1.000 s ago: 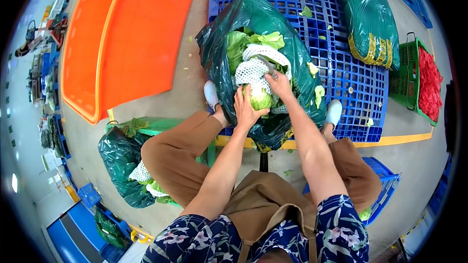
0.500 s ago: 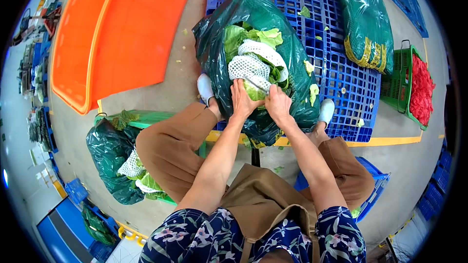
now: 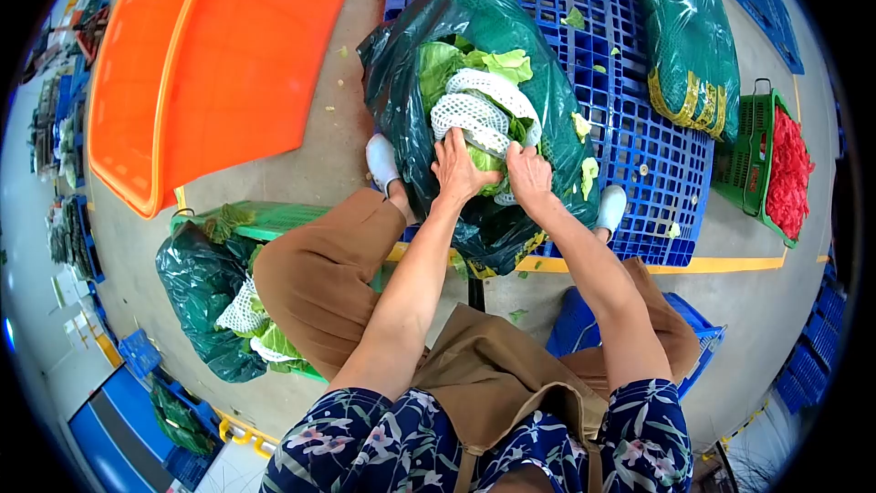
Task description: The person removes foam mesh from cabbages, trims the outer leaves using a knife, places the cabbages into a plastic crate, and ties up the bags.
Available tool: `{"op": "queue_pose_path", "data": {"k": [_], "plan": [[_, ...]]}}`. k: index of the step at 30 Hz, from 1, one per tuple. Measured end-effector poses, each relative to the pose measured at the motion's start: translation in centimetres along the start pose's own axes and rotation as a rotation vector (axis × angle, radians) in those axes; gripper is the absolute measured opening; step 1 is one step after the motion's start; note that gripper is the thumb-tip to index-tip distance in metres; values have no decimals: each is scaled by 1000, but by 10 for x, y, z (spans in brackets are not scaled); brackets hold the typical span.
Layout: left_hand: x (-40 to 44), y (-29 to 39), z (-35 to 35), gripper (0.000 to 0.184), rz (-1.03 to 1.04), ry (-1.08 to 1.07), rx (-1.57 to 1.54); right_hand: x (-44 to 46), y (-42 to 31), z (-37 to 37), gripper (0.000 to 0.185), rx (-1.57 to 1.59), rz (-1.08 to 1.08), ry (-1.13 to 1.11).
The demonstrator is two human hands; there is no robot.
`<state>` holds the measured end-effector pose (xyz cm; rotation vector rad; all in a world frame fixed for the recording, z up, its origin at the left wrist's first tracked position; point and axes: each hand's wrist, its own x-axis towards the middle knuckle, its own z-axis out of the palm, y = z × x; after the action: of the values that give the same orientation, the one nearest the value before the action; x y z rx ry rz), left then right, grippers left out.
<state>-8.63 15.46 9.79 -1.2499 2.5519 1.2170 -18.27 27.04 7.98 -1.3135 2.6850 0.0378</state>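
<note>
In front of me an open dark green plastic bag (image 3: 397,82) holds leafy green cabbages (image 3: 441,73) with white foam net sleeves (image 3: 470,117) around them. My left hand (image 3: 459,169) presses on the nearest cabbage, thumb spread to the right and fingertips at the edge of its net. Close by on the right, my right hand (image 3: 529,175) is closed, knuckles up, against the lower right of the same netted cabbage. What lies inside its fingers is hidden.
The bag rests on a blue plastic pallet (image 3: 630,210) with leaf scraps. Left stands a large orange tub (image 3: 246,64); right, a green crate (image 3: 737,151) with red netting. A second bag of cabbages (image 3: 205,297) sits by my left knee, and a full green bag (image 3: 689,27) lies beyond.
My right hand has shifted slightly right and up along the cabbage. A thin dark strip seen at its fingertips earlier no longer shows. My left fingers have moved up onto the net.
</note>
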Motion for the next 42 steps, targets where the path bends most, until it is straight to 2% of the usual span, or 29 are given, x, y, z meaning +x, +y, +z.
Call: {"op": "queue_pose_path", "data": {"k": [3, 7, 13, 15, 19, 20, 21, 26, 29, 32, 35, 36, 37, 39, 42], "plan": [[4, 3, 0, 124, -19, -16, 2, 3, 3, -2, 8, -47, -22, 5], [8, 5, 7, 123, -13, -37, 14, 1, 4, -1, 9, -37, 81, -68], [11, 17, 19, 123, -39, 58, 121, 31, 1, 4, 10, 14, 178, -110], [17, 13, 11, 119, -130, -86, 34, 24, -3, -4, 8, 19, 120, -189], [13, 9, 15, 114, -102, -72, 92, 11, 1, 11, 11, -51, 132, -165], [16, 9, 19, 110, -75, -55, 99, 14, 12, 15, 10, -12, 81, -113], [22, 16, 20, 107, -107, -57, 113, 26, 16, 13, 10, 30, 131, -144], [40, 41, 21, 110, -225, -110, 158, 60, 26, 22, 18, 59, 222, -251], [46, 44, 9, 121, -244, -185, 152, 61, 30, 23, 17, 87, 134, -247], [49, 13, 11, 124, -113, -238, 126, 39, 14, 16, 11, 4, 134, -157], [34, -19, 41, 123, 102, -2, -27, 28, 12, 30, 11, 37, 161, -95], [27, 2, 31, 120, 10, -23, 26, 30, 15, 31, 12, 60, 161, -128], [30, -1, 35, 114, 61, -23, 5, 37, 20, 30, 14, 81, 162, -157], [29, 15, 41, 108, -38, 33, 71, 49, 27, 35, 18, 45, 177, -206], [31, 40, 38, 104, -226, -53, 121, 58, 33, 32, 21, 91, 206, -248]]}}
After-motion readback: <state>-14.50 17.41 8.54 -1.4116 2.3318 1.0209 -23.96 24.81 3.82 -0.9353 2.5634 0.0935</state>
